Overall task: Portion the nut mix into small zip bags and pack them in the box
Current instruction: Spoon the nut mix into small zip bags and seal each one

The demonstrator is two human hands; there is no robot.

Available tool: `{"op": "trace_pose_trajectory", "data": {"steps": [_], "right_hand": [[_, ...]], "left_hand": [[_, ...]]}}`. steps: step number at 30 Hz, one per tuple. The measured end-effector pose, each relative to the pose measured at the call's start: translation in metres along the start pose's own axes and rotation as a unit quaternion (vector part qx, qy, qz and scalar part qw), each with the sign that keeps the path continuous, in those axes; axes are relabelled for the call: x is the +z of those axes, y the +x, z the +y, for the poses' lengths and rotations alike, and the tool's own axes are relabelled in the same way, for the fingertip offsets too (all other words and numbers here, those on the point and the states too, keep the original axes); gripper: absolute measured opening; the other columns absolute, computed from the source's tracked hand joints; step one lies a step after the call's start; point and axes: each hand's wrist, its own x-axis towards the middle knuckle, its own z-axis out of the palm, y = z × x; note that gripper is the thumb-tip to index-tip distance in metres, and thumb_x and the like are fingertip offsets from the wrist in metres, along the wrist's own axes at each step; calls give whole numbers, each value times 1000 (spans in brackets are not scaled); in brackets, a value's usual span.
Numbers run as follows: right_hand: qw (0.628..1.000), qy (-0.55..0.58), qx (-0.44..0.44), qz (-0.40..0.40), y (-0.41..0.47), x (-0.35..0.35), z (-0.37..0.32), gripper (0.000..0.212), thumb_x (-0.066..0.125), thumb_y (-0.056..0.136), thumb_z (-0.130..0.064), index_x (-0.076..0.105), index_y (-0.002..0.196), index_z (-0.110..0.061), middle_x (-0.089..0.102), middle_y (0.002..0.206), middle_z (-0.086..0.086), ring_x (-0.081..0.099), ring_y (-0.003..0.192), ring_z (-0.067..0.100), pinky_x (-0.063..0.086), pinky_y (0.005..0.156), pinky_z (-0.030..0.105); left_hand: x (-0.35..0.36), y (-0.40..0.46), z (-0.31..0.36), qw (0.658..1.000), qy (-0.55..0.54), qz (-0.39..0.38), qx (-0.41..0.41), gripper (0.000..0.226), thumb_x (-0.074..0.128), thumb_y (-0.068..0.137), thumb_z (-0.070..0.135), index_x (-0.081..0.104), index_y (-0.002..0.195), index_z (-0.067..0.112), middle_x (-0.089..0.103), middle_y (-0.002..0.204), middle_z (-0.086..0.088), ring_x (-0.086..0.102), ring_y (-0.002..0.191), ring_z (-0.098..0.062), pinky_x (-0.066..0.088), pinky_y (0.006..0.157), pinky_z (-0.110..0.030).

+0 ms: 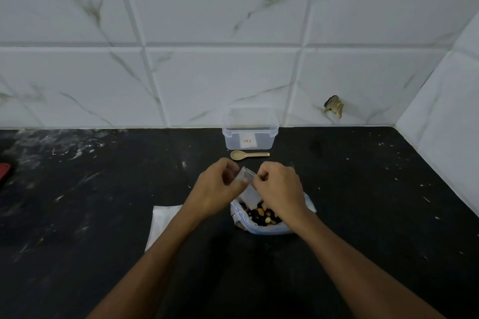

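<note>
A small clear zip bag (248, 190) hangs above the counter, and both hands pinch its top edge. My left hand (217, 189) holds the left corner and my right hand (278, 186) holds the right. Under them lies a big open bag of nut mix (261, 217), partly hidden by my right wrist. A stack of flat small zip bags (162, 223) lies to the left, partly under my left forearm. The clear plastic box (250, 134) stands open against the wall. A beige spoon (248, 155) lies just in front of it.
The black counter (363, 202) carries white scuffs and specks. A marble-tiled wall closes the back and the right side. A red object (4, 172) pokes in at the left edge. A chipped hole (333, 106) marks the wall to the right of the box.
</note>
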Motion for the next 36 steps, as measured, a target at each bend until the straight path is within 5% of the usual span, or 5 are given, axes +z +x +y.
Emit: {"op": "trace_pose_trajectory", "data": {"steps": [5, 14, 21, 30, 36], "right_hand": [[999, 41, 17, -20, 8, -3, -7, 14, 61, 87, -18, 64, 74, -14, 64, 68, 2, 63, 66, 13, 56, 67, 34], [992, 90, 39, -73, 12, -9, -13, 14, 61, 88, -20, 67, 77, -14, 68, 70, 2, 68, 64, 12, 60, 70, 36], [979, 151, 107, -82, 49, -10, 4, 17, 59, 93, -28, 67, 79, -23, 70, 76, -4, 68, 66, 7, 58, 72, 30], [994, -48, 54, -82, 133, 54, 50, 20, 55, 94, -11, 74, 90, -10, 72, 84, 9, 67, 77, 21, 58, 75, 38], [985, -125, 11, -120, 157, 84, 65, 32, 45, 98, -12, 62, 125, -14, 67, 117, 12, 63, 105, 30, 52, 88, 40]], "left_hand": [[22, 1, -23, 997, -18, -52, 53, 107, 85, 61, 55, 27, 149, 32, 40, 148, 13, 41, 134, -7, 42, 110, -41], [28, -5, -18, 991, -99, 54, 79, 66, 85, 69, 38, 42, 120, 44, 57, 112, 25, 53, 108, 14, 44, 83, -5], [24, -8, -29, 986, -134, 87, 43, 54, 84, 73, 29, 51, 115, 37, 61, 110, 23, 55, 106, 11, 45, 81, -5], [19, -7, -32, 984, -153, 82, 38, 60, 85, 72, 27, 50, 119, 37, 55, 116, 32, 56, 111, 6, 46, 86, -9], [14, 1, -38, 986, -144, 77, 30, 64, 87, 69, 28, 50, 120, 40, 53, 120, 35, 55, 113, 6, 47, 91, -12]]}}
